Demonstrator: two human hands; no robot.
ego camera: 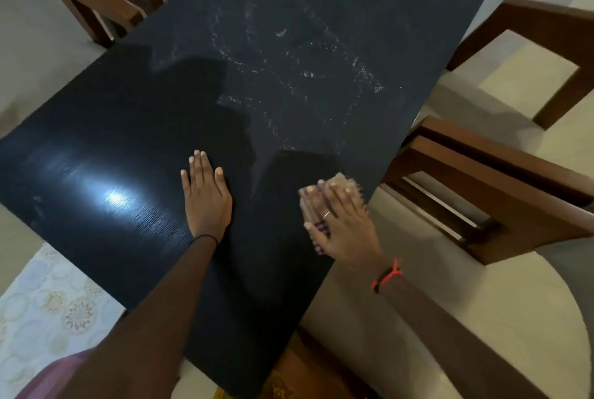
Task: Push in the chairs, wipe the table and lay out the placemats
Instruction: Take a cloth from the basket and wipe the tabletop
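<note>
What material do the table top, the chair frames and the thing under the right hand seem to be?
The table top: probably black wood or veneer; fine grain lines show in the glare. The chair frames: brown varnished wood, slight sheen. Under the right hand: a tan cloth, perhaps a sponge; too blurred to tell.

Black table (pixel 135 128) bearing two hands and a cloth.
Whitish streaks (pixel 305 73) are lying across its far half; the left hand (pixel 207 196) is resting flat, and the right hand (pixel 337 221) is pressing a tan cloth (pixel 346 180) near the right edge.
</note>
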